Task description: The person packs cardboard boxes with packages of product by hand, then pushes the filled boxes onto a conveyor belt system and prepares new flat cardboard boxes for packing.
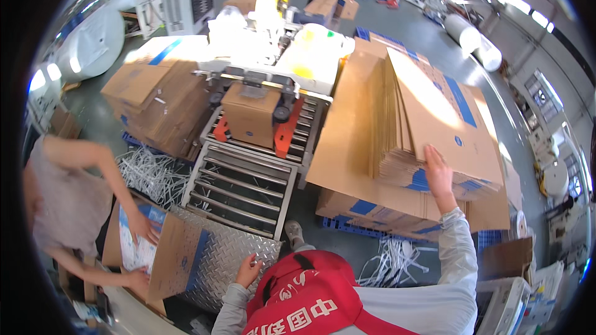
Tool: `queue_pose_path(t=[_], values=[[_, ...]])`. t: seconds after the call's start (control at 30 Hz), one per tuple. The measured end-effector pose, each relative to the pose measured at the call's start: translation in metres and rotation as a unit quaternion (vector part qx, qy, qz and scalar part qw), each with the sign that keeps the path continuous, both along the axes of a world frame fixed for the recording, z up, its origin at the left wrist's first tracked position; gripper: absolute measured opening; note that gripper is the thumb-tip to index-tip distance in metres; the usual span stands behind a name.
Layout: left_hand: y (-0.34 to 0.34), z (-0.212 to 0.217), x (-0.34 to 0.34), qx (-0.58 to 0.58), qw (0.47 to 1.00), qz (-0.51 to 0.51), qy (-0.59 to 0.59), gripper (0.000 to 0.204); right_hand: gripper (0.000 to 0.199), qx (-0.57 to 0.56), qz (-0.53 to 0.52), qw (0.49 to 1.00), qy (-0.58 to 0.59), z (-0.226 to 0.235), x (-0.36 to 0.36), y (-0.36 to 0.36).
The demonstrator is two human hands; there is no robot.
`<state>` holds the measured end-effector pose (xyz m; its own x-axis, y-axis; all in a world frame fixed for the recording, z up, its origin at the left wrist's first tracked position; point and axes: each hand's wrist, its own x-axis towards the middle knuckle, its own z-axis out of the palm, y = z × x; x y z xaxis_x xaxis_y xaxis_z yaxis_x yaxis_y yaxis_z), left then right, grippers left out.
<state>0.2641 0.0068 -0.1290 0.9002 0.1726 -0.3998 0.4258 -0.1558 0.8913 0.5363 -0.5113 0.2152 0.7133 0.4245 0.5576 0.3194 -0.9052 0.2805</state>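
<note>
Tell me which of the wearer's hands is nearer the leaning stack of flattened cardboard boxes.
Right. The right hand rests on the lower edge of the stack of flattened boxes, touching it. The left hand is well away to the stack's left, on the diamond-plate metal table.

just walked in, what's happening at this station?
The person's right hand rests on a stack of flattened cartons, the left hand on the metal plate. A closed box sits in the sealing machine above the roller conveyor. A co-worker fills an open carton.
</note>
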Motion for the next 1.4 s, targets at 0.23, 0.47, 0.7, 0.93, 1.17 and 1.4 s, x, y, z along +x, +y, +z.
queue_pose_path(t=[0.23, 0.47, 0.7, 0.93, 1.17, 1.4], values=[[0.031, 0.048, -0.05, -0.04, 0.986, 0.153, -0.056, 0.041, 0.024, -0.045, 0.256, 0.925, -0.276, 0.189, -0.133, 0.16], [-0.047, 0.171, -0.027, -0.525, 0.767, 0.367, -0.019, 0.068, 0.041, 0.148, 0.668, 0.703, -0.196, 0.212, -0.16, 0.24], [-0.017, 0.26, -0.117, -0.068, 0.574, 0.743, -0.336, 0.074, 0.051, 0.674, 0.501, 0.525, 0.136, -0.003, -0.042, 0.323], [0.033, 0.22, -0.098, 0.229, 0.565, 0.747, -0.264, 0.096, 0.037, 0.209, 0.486, 0.82, 0.218, -0.065, -0.029, 0.392], [0.022, 0.256, -0.088, 0.027, 0.635, 0.68, -0.366, 0.108, 0.073, -0.146, 0.535, 0.722, 0.414, -0.028, 0.015, 0.457], [-0.032, 0.299, -0.106, 0.024, 0.731, 0.619, -0.285, 0.108, 0.045, -0.16, 0.61, 0.719, 0.292, -0.04, 0.056, 0.483]])
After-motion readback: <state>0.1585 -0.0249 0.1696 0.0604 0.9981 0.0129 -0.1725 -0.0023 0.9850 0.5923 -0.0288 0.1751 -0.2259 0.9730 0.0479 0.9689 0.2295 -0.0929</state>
